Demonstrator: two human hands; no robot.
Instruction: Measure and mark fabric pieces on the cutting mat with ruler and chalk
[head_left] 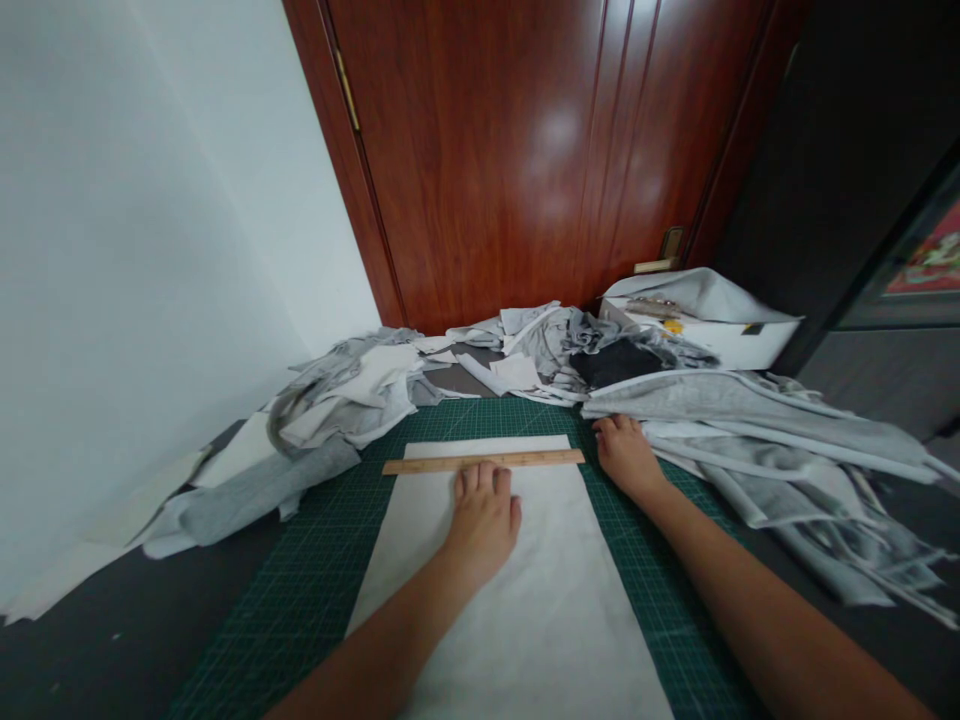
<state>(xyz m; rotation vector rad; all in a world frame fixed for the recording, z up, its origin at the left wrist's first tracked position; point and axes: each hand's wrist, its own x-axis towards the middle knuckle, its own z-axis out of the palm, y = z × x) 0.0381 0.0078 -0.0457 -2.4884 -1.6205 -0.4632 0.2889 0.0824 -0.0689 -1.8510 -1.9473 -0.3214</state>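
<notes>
A light wooden ruler (544, 459) lies crosswise near the far end of a white fabric piece (517, 620). Bent fingertips of my left hand (484, 515) hold the ruler down against the cloth, the thumb set apart. To the right of the fabric, my right hand (628, 458) rests at the mat's edge with its fingers curled. It is beside the grey fabric pieces (690, 395). Whatever those fingers grasp, if anything, is hidden. Under the white fabric lies a green gridded cutting mat (285, 610).
Grey and white fabric scraps (330, 410) pile up along the left and back. A white box (750, 340) with cloth and small items on it stands at the back right. Behind rises a reddish wooden door (487, 150); a white wall (150, 250) borders the left.
</notes>
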